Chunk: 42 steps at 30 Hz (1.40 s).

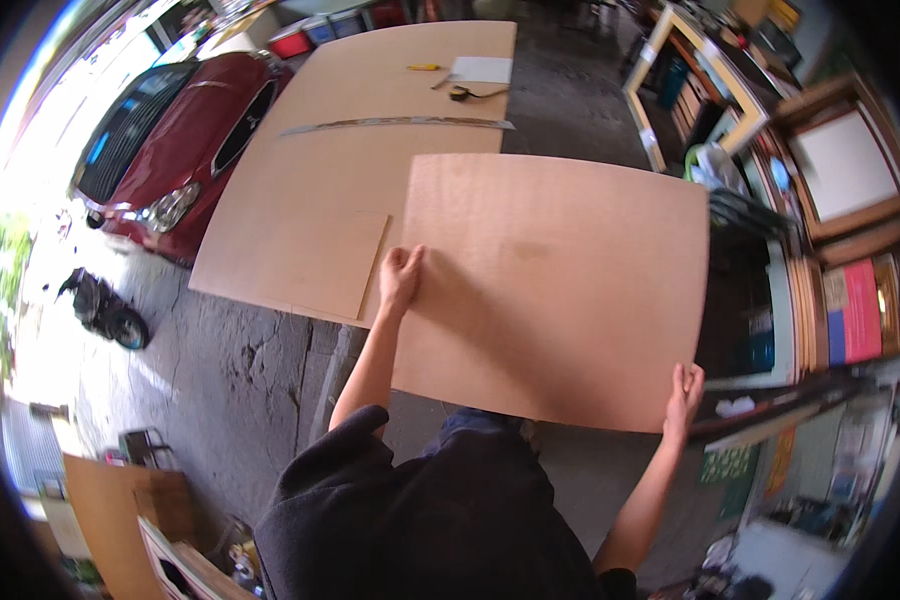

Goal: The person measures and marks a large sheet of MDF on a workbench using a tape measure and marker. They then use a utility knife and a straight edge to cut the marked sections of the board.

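Both my hands carry a thin, light-brown plywood sheet (560, 290) in front of my body. My left hand (401, 277) is closed on its left edge, while my right hand (683, 398) grips the near right corner. The sheet's far part overlaps a much larger brown board (340, 80) lying beyond it. A smaller rectangular panel (310, 260) rests on that board's near left part. Farther back on it are a long, worn straight strip (395, 124), a tape measure (460, 94), a yellow utility knife (423, 67) and a white paper sheet (482, 69).
A dark red car (190, 140) stands close to the large board's left side. A motorbike (105, 308) is farther left on the cracked grey floor (240, 370). Wooden frames (840, 160) and stacked panels (855, 310) line the right. More boards (120, 510) lean at the lower left.
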Each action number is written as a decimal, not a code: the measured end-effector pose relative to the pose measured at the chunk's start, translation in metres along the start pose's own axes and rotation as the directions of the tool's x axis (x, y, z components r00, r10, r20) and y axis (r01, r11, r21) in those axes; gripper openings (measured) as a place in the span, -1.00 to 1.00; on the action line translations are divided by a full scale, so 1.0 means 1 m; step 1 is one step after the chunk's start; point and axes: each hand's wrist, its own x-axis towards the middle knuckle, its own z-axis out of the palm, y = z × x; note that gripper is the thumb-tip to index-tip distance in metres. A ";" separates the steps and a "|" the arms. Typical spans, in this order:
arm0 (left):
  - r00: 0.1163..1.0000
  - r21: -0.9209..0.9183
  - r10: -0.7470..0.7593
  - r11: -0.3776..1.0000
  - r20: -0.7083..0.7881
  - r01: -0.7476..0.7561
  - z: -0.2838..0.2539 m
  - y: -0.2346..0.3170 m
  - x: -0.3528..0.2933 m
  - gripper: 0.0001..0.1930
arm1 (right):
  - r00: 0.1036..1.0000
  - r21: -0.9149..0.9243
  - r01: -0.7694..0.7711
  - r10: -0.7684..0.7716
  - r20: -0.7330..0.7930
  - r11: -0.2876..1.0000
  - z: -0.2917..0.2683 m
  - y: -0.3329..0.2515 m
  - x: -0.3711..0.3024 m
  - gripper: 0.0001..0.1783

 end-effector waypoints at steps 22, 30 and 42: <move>0.411 -0.425 -0.500 0.865 -0.762 0.266 -0.043 -0.133 0.005 -0.63 | 0.419 0.273 0.491 -0.499 0.759 0.827 0.494 -0.229 0.362 -0.61; 0.153 -0.065 -0.600 0.325 -0.785 0.943 0.019 -0.111 -0.032 -0.20 | 0.491 0.060 0.686 -0.523 0.697 0.725 0.663 -0.214 0.492 -0.62; -0.161 -0.222 -0.509 0.061 -0.845 0.973 0.140 -0.099 -0.023 -0.18 | 0.211 -0.088 0.959 -0.471 0.856 0.270 0.905 -0.213 0.563 -0.30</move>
